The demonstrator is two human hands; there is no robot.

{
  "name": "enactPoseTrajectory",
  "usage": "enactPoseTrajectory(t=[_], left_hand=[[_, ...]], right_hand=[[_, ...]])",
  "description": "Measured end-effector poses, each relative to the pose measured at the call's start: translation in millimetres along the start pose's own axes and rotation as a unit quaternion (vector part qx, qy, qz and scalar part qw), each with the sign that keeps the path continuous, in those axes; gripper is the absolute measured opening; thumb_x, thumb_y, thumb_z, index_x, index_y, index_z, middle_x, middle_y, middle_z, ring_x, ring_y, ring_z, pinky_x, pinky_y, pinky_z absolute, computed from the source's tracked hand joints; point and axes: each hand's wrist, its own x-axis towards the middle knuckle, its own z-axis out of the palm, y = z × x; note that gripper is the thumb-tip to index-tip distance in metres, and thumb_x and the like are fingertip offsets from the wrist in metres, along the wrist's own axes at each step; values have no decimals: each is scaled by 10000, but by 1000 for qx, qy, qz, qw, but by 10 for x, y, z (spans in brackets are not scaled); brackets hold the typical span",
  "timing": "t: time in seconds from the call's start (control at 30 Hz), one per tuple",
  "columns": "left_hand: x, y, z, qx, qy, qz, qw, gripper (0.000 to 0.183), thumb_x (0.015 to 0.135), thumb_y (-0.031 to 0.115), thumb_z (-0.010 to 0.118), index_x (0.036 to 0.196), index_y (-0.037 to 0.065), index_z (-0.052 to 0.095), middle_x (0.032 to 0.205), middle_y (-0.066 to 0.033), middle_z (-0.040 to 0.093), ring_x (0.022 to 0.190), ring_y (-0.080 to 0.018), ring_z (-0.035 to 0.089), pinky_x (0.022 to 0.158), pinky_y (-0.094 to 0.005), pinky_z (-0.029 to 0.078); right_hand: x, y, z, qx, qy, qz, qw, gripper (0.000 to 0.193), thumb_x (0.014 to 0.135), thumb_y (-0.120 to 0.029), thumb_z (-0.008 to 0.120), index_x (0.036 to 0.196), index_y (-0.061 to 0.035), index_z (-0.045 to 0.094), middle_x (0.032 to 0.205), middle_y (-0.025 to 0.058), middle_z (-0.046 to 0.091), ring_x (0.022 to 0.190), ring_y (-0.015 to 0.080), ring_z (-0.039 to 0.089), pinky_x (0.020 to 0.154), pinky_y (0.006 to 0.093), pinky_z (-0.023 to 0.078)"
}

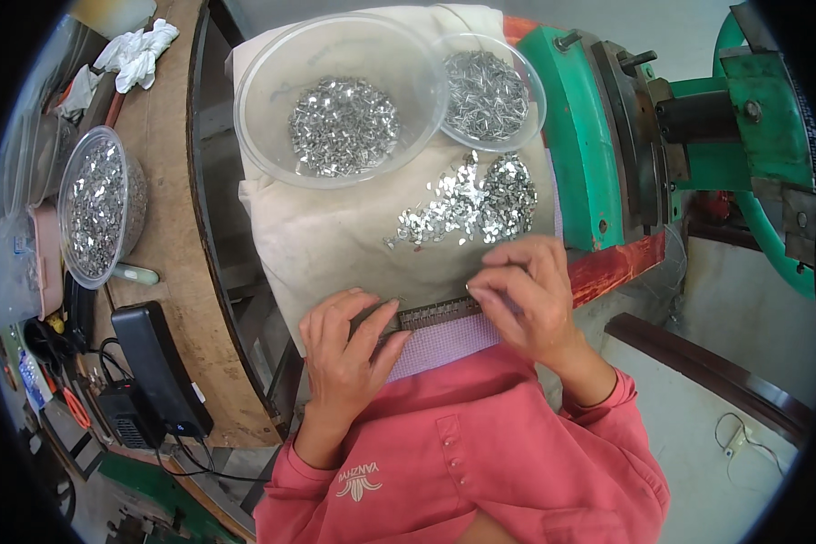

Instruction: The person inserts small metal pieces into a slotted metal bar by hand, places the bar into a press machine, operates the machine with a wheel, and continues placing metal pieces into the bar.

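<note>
The slotted strip (435,314), a dark narrow metal bar, lies across the lower edge of the cloth (335,245), just in front of the person's chest, its long axis running left to right. The left hand (346,349) closes over its left end, fingers curled on top and thumb below, gripping it. The right hand (528,295) sits at the strip's right end, fingertips pinched together right at the bar; whether a small piece is between them cannot be told. Both hands touch the strip, so neither is nearer; the right one is closer to the loose clips (467,204), which lie just beyond it, up and slightly left, scattered on the cloth in a shiny heap. Under the strip a pale lilac mesh pad (440,344) shows.

Farther back on the cloth stand two clear bowls: a large bowl (263,91) holding flat silver pieces and, touching its right side, a small bowl (530,109) of thin pins. To the right rises a green machine (580,136) with a red base. To the left, on the curved wooden worktop (177,245), sits a clear tub (95,208) full of silver pieces, with white gloves (140,50) beyond it and a black box (159,363) with cables nearer the person.
</note>
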Motion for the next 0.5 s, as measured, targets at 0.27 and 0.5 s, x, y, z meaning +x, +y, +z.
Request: enactPoseTrajectory(t=[0.27,0.5], left_hand=[[-2,2,9,-6,7,-8,1000,448,687,172,849,1107,108,708,1115,-58,615,1082,-280,586,924,-400,393],[-11,-9,2,-11,5,-13,1000,408,724,198,826,1108,133,704,1125,-29,611,1089,-253,586,928,-391,387]], right_hand=[[193,200,96,-13,-59,5,998,155,750,-52,780,896,-86,740,1078,58,642,1025,297,519,910,395,416],[195,320,16,-20,-66,2,998,207,716,-41,788,909,-115,762,1041,36,648,1029,289,518,910,405,418]])
